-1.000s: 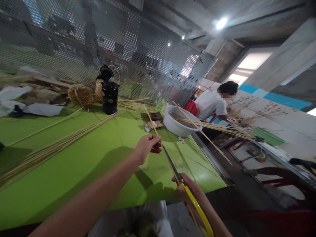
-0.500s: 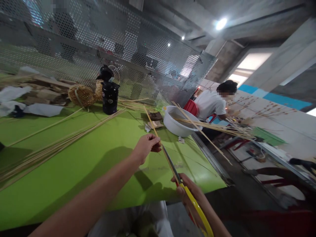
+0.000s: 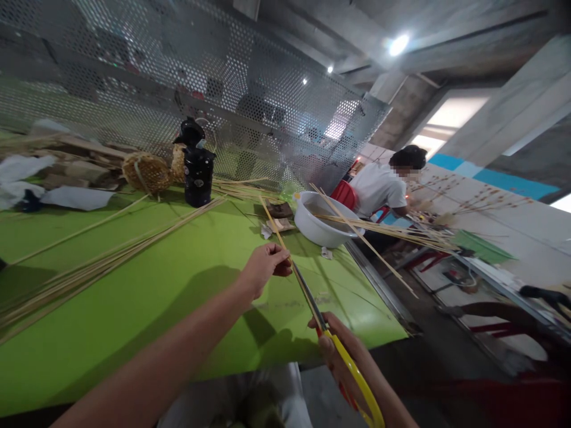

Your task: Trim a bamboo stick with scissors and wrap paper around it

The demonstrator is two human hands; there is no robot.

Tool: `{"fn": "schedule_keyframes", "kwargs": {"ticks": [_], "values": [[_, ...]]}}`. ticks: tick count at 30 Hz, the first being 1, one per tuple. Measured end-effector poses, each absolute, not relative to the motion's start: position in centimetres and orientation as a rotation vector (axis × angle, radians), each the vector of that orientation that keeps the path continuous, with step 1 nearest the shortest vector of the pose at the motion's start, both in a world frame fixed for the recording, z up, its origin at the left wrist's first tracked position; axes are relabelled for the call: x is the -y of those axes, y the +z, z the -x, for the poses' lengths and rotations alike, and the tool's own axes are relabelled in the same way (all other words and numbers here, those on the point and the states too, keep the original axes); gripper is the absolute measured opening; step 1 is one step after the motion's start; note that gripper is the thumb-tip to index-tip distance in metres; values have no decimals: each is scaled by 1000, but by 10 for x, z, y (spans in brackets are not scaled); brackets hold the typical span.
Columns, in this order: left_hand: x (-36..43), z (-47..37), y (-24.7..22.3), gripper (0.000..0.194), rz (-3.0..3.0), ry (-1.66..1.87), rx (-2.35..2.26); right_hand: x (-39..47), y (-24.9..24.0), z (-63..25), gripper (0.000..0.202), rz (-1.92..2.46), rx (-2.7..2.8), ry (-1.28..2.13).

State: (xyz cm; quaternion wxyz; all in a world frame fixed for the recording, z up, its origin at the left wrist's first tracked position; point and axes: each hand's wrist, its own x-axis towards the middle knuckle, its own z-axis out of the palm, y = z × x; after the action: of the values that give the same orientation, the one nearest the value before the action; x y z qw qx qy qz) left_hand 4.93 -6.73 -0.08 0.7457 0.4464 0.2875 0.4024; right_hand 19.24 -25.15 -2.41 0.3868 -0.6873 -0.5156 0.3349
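Above the green table, my left hand (image 3: 266, 267) pinches a thin bamboo strip (image 3: 273, 224) that points away from me. My right hand (image 3: 341, 351) is wrapped round a pair of scissors with yellow and red handles (image 3: 357, 371). The long metal blades (image 3: 308, 294) lie along the strip, their tips close to my left fingers. Whether the blades are parted is hard to make out. A bundle of similar strips (image 3: 120, 255) rests on the table left of my forearm.
A white basin (image 3: 314, 223) with strips across its rim stands at the table's right edge. Behind are a black flask (image 3: 198, 178), a woven basket (image 3: 145, 172) and a perforated metal screen (image 3: 250, 89). A person in a white shirt (image 3: 379, 187) sits beyond.
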Motion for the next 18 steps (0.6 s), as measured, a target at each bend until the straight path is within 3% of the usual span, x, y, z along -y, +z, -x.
{"fn": "schedule_keyframes", "kwargs": {"ticks": [18], "values": [[71, -49, -2, 11, -1020, 869, -638, 253, -2, -191, 56, 1824, 1349, 824]]}}
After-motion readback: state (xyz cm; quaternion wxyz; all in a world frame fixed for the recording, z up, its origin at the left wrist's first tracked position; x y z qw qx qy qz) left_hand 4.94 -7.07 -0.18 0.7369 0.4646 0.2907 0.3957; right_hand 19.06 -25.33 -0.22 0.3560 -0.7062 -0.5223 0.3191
